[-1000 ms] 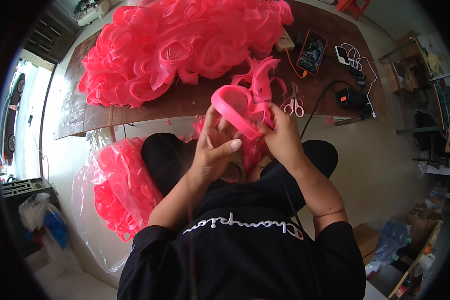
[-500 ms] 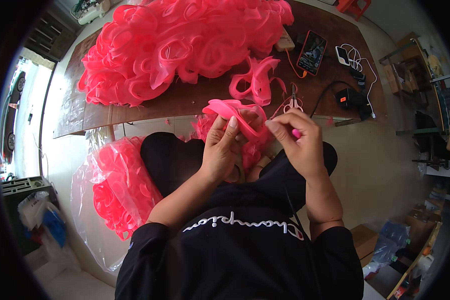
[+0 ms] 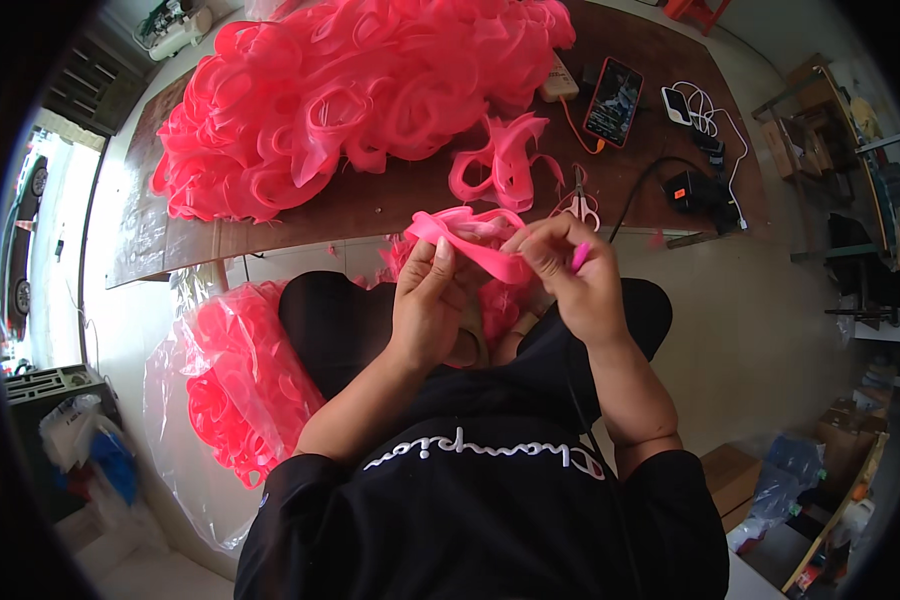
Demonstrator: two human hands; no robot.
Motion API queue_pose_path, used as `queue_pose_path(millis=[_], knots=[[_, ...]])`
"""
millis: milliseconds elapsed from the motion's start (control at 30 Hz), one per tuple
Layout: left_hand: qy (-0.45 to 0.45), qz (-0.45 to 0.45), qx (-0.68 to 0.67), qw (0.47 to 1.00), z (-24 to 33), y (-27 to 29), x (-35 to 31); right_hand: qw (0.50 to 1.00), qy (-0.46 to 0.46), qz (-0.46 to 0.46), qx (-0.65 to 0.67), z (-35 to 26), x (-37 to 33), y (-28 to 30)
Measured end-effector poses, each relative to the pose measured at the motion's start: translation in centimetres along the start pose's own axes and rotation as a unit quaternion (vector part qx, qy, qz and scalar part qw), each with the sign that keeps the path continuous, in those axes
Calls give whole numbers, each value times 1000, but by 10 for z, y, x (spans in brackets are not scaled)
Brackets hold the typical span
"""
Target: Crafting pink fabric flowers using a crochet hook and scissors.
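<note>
My left hand (image 3: 422, 310) is closed on a looped pink fabric strip (image 3: 488, 260), the thumb pressed on top of it, above my lap. At the strip's right end is my right hand (image 3: 582, 288), thumb and forefinger pinched close to the edge. A small tool with a bright pink handle (image 3: 580, 257) sits in that hand's curled fingers; its working end is hidden. Beyond the hands, a loose pink strip (image 3: 510, 165) lies on the brown table (image 3: 300, 235). White-handled scissors (image 3: 583, 207) rest beside it, near the table's front edge.
A large heap of pink strips (image 3: 370, 90) covers the table's left and middle. A phone (image 3: 613, 103), white cables (image 3: 705, 110) and a black adapter (image 3: 692, 192) lie at the right. A clear plastic bag of pink strips (image 3: 235, 370) stands by my left leg.
My right hand has moved left and inward, up to the strip. The strip's loop now looks flatter and stretched between the hands. The whole view has shifted slightly.
</note>
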State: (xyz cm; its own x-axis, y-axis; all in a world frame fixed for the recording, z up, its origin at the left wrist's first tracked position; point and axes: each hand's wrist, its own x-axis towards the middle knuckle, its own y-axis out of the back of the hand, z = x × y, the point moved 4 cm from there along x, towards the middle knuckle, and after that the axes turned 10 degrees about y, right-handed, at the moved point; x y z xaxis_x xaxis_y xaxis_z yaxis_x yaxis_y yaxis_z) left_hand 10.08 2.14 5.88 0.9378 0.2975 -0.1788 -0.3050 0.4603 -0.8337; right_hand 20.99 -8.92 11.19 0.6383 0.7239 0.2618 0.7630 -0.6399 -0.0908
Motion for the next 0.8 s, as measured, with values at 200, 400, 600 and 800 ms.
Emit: queue_pose_path(millis=[200, 400, 600, 800], knots=[[1, -57, 38, 998, -7, -29, -8, 999, 32, -32, 13, 3, -6, -5], [-7, -30, 61, 998, 4, -7, -12, 958, -14, 166, 233, 8, 3, 65], [-16, -64, 43, 997, 10, -8, -12, 957, 49, 32, -283, -2, 16, 86], [-29, -43, 104, 993, 8, -12, -10, 957, 114, -77, -256, -33, 1, 17]])
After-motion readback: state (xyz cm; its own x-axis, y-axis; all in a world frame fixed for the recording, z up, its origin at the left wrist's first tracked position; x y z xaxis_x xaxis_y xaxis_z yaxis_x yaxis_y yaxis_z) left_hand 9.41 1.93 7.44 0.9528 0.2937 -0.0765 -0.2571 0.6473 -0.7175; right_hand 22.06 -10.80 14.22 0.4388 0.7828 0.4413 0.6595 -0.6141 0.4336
